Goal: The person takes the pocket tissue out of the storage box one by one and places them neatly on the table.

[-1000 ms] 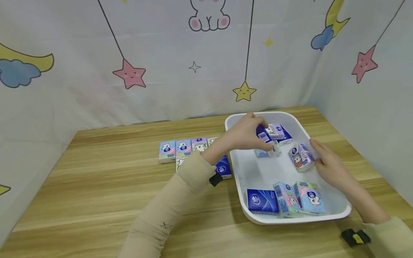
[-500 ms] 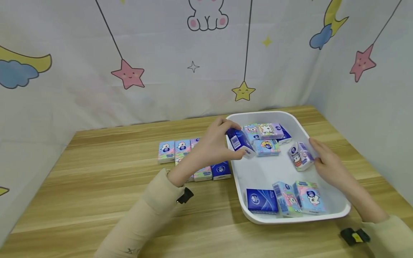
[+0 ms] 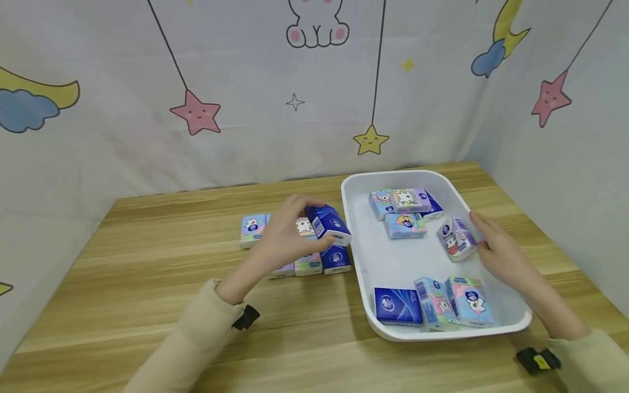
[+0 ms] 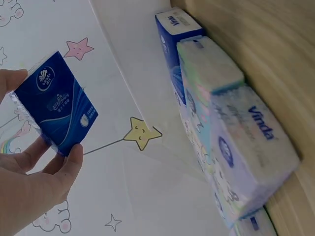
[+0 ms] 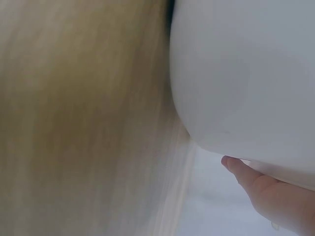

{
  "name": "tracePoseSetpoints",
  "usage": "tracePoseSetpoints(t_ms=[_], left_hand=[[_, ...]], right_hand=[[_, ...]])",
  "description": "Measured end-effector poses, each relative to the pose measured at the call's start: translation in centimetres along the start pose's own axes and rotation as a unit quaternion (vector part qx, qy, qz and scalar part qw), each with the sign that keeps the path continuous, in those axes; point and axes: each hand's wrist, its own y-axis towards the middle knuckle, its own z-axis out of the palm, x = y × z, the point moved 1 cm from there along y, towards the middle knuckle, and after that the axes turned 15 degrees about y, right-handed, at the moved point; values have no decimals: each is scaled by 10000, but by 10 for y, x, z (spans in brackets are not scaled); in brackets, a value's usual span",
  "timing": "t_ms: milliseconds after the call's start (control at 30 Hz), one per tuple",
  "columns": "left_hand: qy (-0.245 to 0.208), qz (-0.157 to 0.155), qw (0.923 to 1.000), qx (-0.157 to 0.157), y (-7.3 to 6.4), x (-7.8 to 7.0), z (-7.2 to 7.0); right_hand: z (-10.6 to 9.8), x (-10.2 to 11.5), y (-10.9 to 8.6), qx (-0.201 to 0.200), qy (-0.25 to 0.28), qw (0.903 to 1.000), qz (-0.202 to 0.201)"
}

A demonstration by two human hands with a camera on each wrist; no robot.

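My left hand [image 3: 280,234] pinches a dark blue pocket tissue pack [image 3: 331,222] between thumb and fingers, just left of the tray. In the left wrist view the blue pack [image 4: 56,103] shows its printed front, raised above the table. Beneath that hand, several tissue packs [image 3: 308,266] lie in rows, partly hidden by it. At the right, my right hand [image 3: 506,256] grips the rim of the white plastic tray [image 3: 393,262]. The right wrist view has its fingers [image 5: 241,172] against the tray's outer wall [image 5: 246,73].
Inside the tray, several tissue packs [image 3: 405,225] lie toward the back, one lilac pack [image 3: 457,239] leans near the right wall, and three packs [image 3: 437,305] line the front. A printed white curtain [image 3: 255,153] stands behind the wooden table [image 3: 162,262].
My left hand has lifted the blue tissue pack out of the tray and carried it left to above the rows on the table. The right hand stays at the tray rim.
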Motion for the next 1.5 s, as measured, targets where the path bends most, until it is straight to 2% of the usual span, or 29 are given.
tracePoseSetpoints(t_ms=[200, 400, 767, 1100, 1500], left_hand=[[60, -215, 9996, -190, -16, 25, -7], [15, -357, 9992, -205, -31, 45, -11], [-118, -627, 9976, 250, -53, 73, -17], [-698, -723, 9931, 612, -68, 93, -27], [-450, -850, 9923, 777, -76, 112, -30]], right_hand=[[1, 1, 1, 5, -1, 10000, -26], [2, 2, 2, 32, 4, 10000, 61], [1, 3, 0, 26, 20, 9999, 138], [1, 3, 1, 79, 44, 9996, 264], [1, 2, 1, 46, 16, 9998, 196]])
